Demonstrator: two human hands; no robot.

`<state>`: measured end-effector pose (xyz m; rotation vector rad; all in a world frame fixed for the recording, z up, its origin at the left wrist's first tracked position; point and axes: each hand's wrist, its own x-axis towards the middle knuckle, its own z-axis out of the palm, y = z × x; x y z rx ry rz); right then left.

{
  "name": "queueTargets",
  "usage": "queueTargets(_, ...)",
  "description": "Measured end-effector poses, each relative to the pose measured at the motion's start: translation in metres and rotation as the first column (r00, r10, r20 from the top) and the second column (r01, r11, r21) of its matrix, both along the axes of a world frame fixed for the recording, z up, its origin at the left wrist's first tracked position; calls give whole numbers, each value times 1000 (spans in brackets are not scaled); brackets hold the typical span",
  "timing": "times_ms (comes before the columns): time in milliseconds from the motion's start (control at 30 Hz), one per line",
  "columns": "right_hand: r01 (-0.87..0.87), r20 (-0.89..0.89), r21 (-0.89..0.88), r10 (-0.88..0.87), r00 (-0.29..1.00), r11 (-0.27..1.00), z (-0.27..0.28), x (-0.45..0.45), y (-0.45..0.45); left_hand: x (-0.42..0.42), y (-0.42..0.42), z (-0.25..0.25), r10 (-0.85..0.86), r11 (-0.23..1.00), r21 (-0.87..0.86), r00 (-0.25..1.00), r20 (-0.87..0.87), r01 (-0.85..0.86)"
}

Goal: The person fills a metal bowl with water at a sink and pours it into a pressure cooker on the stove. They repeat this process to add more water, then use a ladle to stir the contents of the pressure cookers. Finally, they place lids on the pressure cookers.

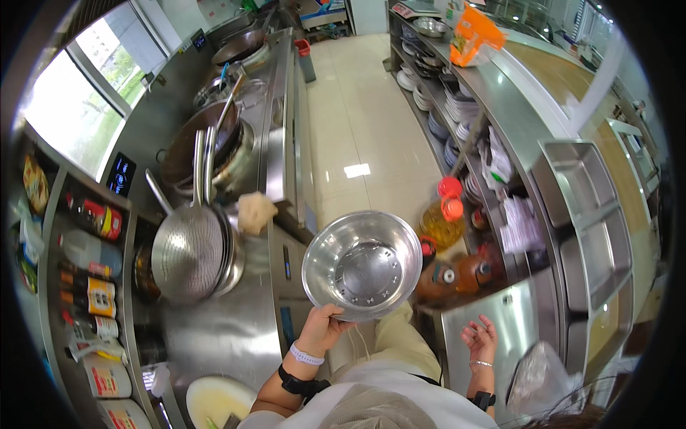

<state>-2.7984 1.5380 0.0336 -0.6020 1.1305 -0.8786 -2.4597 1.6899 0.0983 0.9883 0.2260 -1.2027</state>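
A stainless steel basin [366,271] with a ring of small punched holes in its bottom is held out in front of my body, over the floor. My left hand [325,324] grips its near rim, the thumb over the edge. Nothing lies inside the basin. My right hand [480,335] is off to the right with nothing in it, its fingers apart and slightly curled, above a steel surface [496,311]. A clear plastic bag [541,381] lies close beside that hand.
On the left counter [230,332] stand a stack of perforated strainers [187,252] and a round board [217,399]. Woks [201,145] sit on the range beyond. Large oil bottles [442,222] stand on the floor at right, by shelves of plates [461,107]. Steel pans [581,182] line the right counter.
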Motion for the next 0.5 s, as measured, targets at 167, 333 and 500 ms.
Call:
queueTargets(167,-84,52,-182,95,994,980,0,140,-175,111,-106,-10,29,1000,3,998,-49,-29)
queueTargets(333,-346,244,-331,434,867,878,59,348,-322,215,-211,38,105,992,71,994,29,-107)
queueTargets(500,-563,171,-395,661,731,726,63,518,-443,339,-308,-20,152,987,42,988,39,-154)
